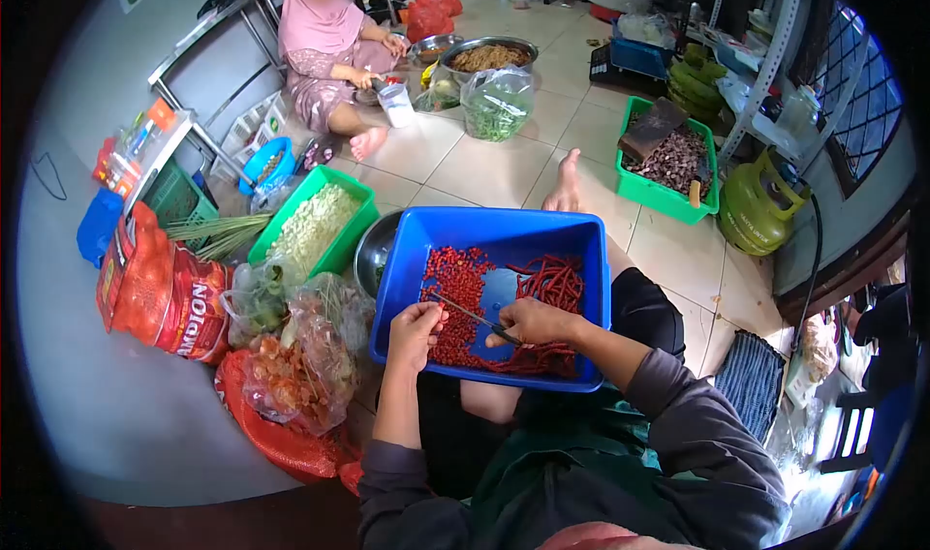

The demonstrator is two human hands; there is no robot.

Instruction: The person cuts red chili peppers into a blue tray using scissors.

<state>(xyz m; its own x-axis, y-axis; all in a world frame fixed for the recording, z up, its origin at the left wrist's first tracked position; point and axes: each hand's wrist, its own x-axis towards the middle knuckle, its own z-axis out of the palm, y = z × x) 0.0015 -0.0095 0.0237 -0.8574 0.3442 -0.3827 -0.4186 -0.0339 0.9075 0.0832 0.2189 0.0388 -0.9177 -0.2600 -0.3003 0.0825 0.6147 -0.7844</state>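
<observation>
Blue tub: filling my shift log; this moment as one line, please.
right hand: gripping knife | left hand: near knife tip, hold unclear | blue tub: cut red chillies left, long chillies right

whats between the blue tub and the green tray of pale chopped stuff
A round metal bowl, partly hidden by the blue tub, lies between it and the green tray; the head view shows this.

My left hand (417,331) curls, fingers bunched, while my right hand (536,321) closes in a grip, both wrists (581,332) bare.
</observation>
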